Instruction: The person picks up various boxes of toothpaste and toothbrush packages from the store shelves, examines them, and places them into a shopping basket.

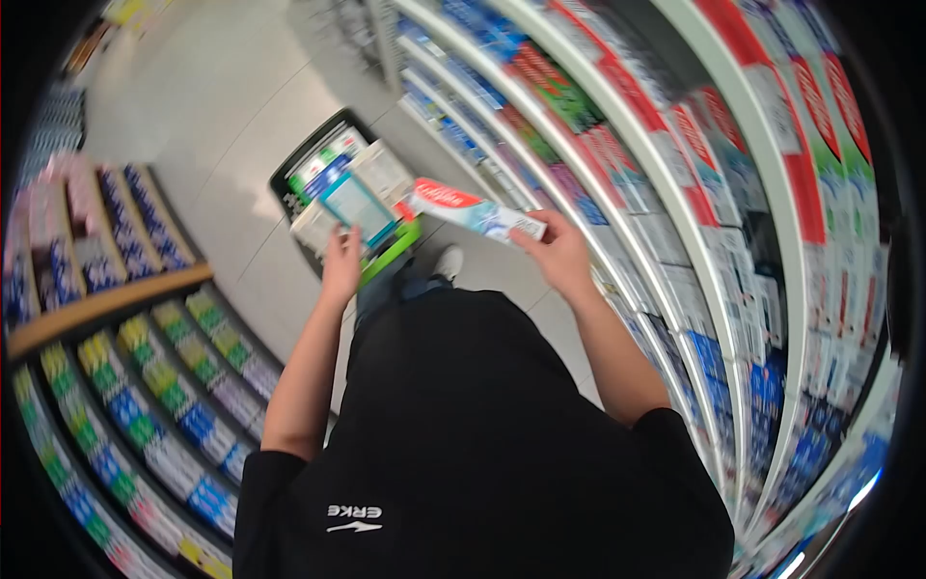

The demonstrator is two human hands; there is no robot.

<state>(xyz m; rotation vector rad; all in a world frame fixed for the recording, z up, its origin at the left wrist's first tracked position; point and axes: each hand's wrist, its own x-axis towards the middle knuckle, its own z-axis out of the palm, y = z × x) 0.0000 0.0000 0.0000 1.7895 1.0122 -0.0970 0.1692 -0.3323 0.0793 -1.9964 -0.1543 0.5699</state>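
Observation:
A red and white toothpaste box point(468, 208) is pinched at its right end by my right hand point(558, 253), and its other end reaches toward the cart. My left hand point(342, 259) is over the near side of the shopping cart point(282, 183), its fingertips at the lower edge of a teal-framed flat item point(359, 208). Whether those fingers grip that item is not clear. Several other boxes and packages lie in the cart around it, and a green handle point(394, 255) runs along its near edge.
Tall curved shelves point(617, 92) packed with toothpaste boxes rise close on the right. On the left stand lower shelves point(125, 299) with a wooden-coloured edge and rows of coloured packages. Tiled floor point(207, 106) shows beyond the cart; a white shoe point(449, 261) is below me.

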